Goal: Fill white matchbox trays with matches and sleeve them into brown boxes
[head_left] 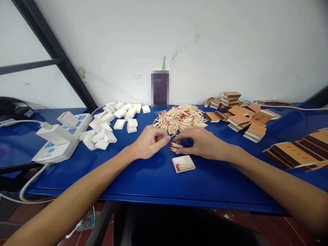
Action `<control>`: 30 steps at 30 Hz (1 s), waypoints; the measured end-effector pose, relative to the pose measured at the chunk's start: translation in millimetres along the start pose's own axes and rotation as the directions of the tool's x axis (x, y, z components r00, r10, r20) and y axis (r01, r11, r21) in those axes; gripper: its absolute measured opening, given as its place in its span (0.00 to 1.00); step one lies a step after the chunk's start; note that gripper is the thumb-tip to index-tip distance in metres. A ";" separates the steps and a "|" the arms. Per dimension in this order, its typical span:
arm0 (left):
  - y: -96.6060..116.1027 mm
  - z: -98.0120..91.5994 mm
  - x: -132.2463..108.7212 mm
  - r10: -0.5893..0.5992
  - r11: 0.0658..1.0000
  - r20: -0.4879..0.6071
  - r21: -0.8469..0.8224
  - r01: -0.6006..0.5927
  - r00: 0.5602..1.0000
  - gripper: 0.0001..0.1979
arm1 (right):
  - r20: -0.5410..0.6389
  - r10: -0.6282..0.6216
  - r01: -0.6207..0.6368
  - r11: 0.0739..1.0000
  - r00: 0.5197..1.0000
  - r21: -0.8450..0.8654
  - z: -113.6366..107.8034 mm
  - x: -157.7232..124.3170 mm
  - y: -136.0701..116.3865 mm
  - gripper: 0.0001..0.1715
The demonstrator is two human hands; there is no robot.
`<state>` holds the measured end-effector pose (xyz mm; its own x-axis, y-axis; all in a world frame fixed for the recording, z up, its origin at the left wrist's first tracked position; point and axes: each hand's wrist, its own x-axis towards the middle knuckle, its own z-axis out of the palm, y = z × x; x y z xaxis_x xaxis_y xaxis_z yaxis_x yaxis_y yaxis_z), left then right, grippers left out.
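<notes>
My right hand (198,143) is curled around a small bunch of red-headed matches (175,147), their heads pointing left out of the fingers. Just left of it, my left hand (153,141) has its fingers pinched together; whatever may be between the fingertips is too small to make out. A white matchbox tray (188,160) lies in front of my right hand, with several matches in its near part. Behind both hands spreads a large loose heap of matches (181,117).
White empty trays (101,128) lie piled at left beside a white power strip (60,140) with plugs and cables. Orange-and-brown matchbox sleeves (239,116) are scattered at right, and a row of them (297,152) lies nearer. A dark pixelated rectangle (160,89) stands against the wall.
</notes>
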<state>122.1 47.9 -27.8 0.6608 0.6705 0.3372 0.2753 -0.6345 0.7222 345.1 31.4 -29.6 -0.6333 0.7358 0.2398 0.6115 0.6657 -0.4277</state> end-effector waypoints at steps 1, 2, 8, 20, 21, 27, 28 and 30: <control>-0.3 0.0 -0.5 0.016 1.000 0.016 -0.008 -0.016 1.000 0.21 | 0.004 0.000 0.000 1.000 1.000 -0.009 -0.3 1.0 -0.1 0.10; -0.8 -0.2 -0.9 0.036 0.999 0.024 -0.015 -0.036 0.999 0.21 | 0.005 0.003 -0.003 1.000 1.000 -0.014 -0.8 1.7 -0.2 0.09; -2.8 -4.2 0.9 0.158 0.958 0.115 0.222 -0.180 0.981 0.19 | 0.014 0.007 -0.006 0.998 1.000 -0.061 -3.3 0.3 2.9 0.08; 0.1 1.2 3.9 0.112 0.891 0.057 0.436 -0.125 0.992 0.09 | -0.025 -0.046 0.045 0.998 0.999 -0.037 6.5 -2.1 -1.5 0.11; 0.4 1.7 3.3 0.093 0.899 0.062 0.424 -0.111 0.994 0.08 | -0.038 -0.028 0.027 0.999 0.999 -0.032 7.5 -2.4 -1.8 0.11; 5.7 2.0 -1.0 0.086 0.910 0.217 0.380 -0.165 0.972 0.13 | -0.113 0.007 -0.009 1.000 0.994 -0.022 12.8 -4.1 1.0 0.11; 7.4 2.7 -1.6 0.114 0.899 0.244 0.388 -0.204 0.963 0.16 | -0.106 -0.004 0.002 1.000 0.994 -0.023 12.6 -4.2 1.9 0.11; 10.8 5.6 -2.7 0.148 0.878 0.279 0.404 -0.256 0.949 0.23 | -0.083 -0.030 0.028 0.999 0.996 -0.029 11.2 -4.3 3.6 0.11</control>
<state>127.3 37.0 -24.3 0.8626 0.4351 0.2580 0.3551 -0.8841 0.3039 344.7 29.2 -42.0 -0.6099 0.7230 0.3245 0.6073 0.6894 -0.3949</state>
